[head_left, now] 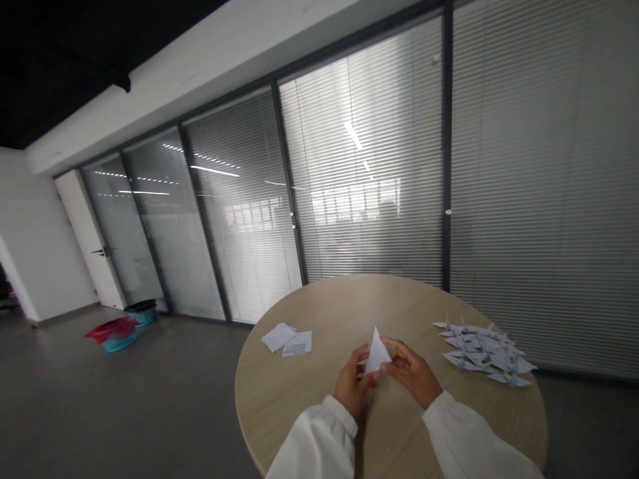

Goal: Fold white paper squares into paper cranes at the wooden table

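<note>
Between my two hands is a white sheet of paper folded into a triangle (376,354), its point toward the far side of the table. My left hand (352,380) grips its left edge and lower corner, thumb in front. On the other side, my right hand (410,372) pinches the right edge, with the thumb near the lower right corner. Some of the fingers of both hands are hidden behind the paper. To the right lies a pile of folded paper cranes (484,349). Over to the left are a few loose paper squares (278,336), one with printing on it (298,343).
The round wooden table (379,296) stands close to a glass partition with blinds (369,166). On the floor at the left are a blue bin with a red liner (117,336) and another with a black liner (144,313), near a white door (92,239).
</note>
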A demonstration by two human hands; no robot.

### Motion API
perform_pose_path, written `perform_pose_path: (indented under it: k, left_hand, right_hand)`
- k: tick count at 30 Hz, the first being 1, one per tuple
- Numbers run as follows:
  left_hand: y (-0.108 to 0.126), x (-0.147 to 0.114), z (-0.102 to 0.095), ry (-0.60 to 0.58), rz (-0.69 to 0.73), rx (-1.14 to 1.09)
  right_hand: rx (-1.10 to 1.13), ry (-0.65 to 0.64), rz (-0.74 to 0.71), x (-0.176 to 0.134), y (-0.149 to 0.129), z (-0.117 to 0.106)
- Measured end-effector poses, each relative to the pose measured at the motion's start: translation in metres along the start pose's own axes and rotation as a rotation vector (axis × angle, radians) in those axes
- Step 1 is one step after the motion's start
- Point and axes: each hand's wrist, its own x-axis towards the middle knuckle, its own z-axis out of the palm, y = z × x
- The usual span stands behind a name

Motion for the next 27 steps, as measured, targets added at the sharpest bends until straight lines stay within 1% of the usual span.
perform_pose_path:
  k: [4, 8, 11, 14, 18, 20, 24, 27]
  left_hand:
    - [0.003, 0.000, 0.000, -0.061, -0.009, -0.158]
    - [0.008, -0.002, -0.002, -0.089, -0.040, -0.244]
    - [0.010, -0.002, -0.003, -0.050, -0.072, -0.269]
    - [0.009, -0.001, -0.004, 0.001, -0.103, -0.307]
    - [0.010, 0.002, -0.005, 0.088, -0.152, -0.354]
    - [0.011, 0.004, -0.005, 0.132, -0.158, -0.365]
    - [0.013, 0.005, -0.006, 0.158, -0.130, -0.396]
    - [0.012, 0.005, -0.006, 0.188, -0.175, -0.400]
  right_hand:
    - [0.013, 0.006, -0.012, 0.000, -0.002, 0.001]
    - [0.011, 0.023, -0.008, 0.000, -0.004, 0.000]
    - [-0.021, 0.038, -0.003, 0.000, -0.005, -0.001]
    - [-0.064, 0.045, -0.030, -0.001, -0.006, -0.001]
    - [-0.192, 0.020, -0.085, -0.002, -0.007, 0.000]
    - [-0.240, -0.025, -0.114, -0.003, -0.009, 0.000]
    - [-0.243, -0.140, -0.154, -0.006, -0.012, 0.001]
    - [-0.236, -0.195, -0.194, -0.008, -0.012, 0.002]
